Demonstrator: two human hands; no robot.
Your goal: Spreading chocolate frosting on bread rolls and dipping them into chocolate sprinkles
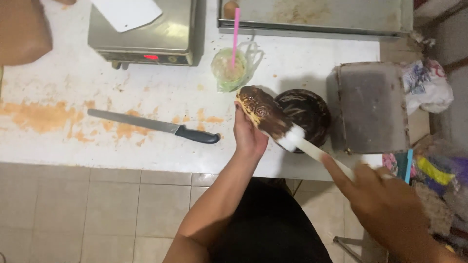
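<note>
**A:** Closest to us, the right hand (385,199) is closed round the handle of a pale spatula (312,148), index finger stretched straight along the flat handle. It's blurred, so I'd only guess the other fingers are curled under it.

**B:** And the blade end?

**A:** Pressed against the lower end of the chocolate-coated piece (265,114), an oblong lump, dark glossy brown with yellow showing along its left edge. The left hand (247,136) grips it from beneath and behind, fingers wrapped snugly, thumb side hidden behind the piece.

**B:** Where does that sit?

**A:** Held up above the front part of the white table (73,78), just left of the dark bowl (304,114), which is smeared brown inside. The spatula crosses over the bowl's near rim.

**B:** What else around that bowl?

**A:** Right of it, nearly touching, a grey rectangular tin (373,107), then a crumpled plastic bag (429,85). Well to the left lies a long knife (151,125) with a black handle, on orange stains. Beyond the bowl, slightly left, a plastic cup (229,68) with a pink straw (235,34). Farther back and left, a steel scale (146,39) with a white scraper (126,12) on it; directly behind, a metal tray (317,17).
</note>
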